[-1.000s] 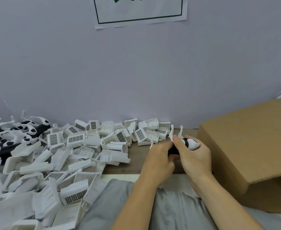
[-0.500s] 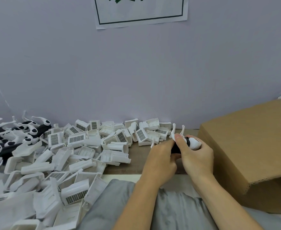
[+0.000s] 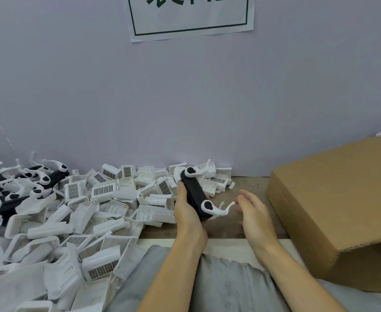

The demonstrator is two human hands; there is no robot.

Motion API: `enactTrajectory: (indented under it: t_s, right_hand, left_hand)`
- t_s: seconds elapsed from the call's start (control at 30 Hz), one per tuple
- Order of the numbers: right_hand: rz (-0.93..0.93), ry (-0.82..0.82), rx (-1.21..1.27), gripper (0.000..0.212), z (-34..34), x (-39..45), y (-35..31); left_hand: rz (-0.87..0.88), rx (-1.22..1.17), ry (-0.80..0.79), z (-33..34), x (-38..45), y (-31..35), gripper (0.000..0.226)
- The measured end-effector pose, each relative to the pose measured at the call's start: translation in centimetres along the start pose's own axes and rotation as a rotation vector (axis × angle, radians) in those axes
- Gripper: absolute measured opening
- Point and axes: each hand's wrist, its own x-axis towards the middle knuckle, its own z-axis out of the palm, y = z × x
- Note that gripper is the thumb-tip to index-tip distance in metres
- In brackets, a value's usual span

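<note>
My left hand [image 3: 186,210] grips a black bar-shaped part [image 3: 194,194] that has a white hooked clip at each end, one at the far end [image 3: 193,171] and one at the near end [image 3: 212,208]. The bar lies slanted in my palm, above the brown table top. My right hand [image 3: 253,212] hovers just right of the bar with fingers relaxed and holds nothing; it does not touch the part.
A big heap of white plastic housings with grilles [image 3: 72,217] covers the table's left half. Finished black-and-white assemblies [image 3: 16,185] lie piled at the far left. A cardboard box [image 3: 333,203] stands at the right. The lilac wall [image 3: 185,97] carries a paper sign [image 3: 189,16].
Both hands held the part together before. My right hand has now let go and moved right, and my left hand has turned the bar so its full length shows.
</note>
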Motion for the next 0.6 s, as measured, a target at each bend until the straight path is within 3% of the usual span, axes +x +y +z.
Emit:
enactTrajectory:
  t_s: [0.1,0.27,0.47,0.6]
  right_hand:
    - [0.027,0.006,-0.017,0.029,0.3,-0.1,-0.2]
    - [0.06,-0.094,-0.035,0.021,0.6,-0.5,-0.4]
    - [0.066,-0.267,0.089,0.026,0.7,-1.1,-0.6]
    - [0.05,-0.346,0.114,0.021,0.7,-1.4,-0.7]
  left_hand:
    - [-0.014,0.003,-0.096,0.0,-0.2,0.2,0.035]
    - [-0.015,-0.017,-0.094,0.2,-0.5,0.2,0.022]
    - [-0.177,-0.026,-0.162,0.1,-1.1,0.4,0.042]
    - [-0.132,-0.007,-0.187,0.3,-1.5,0.6,0.046]
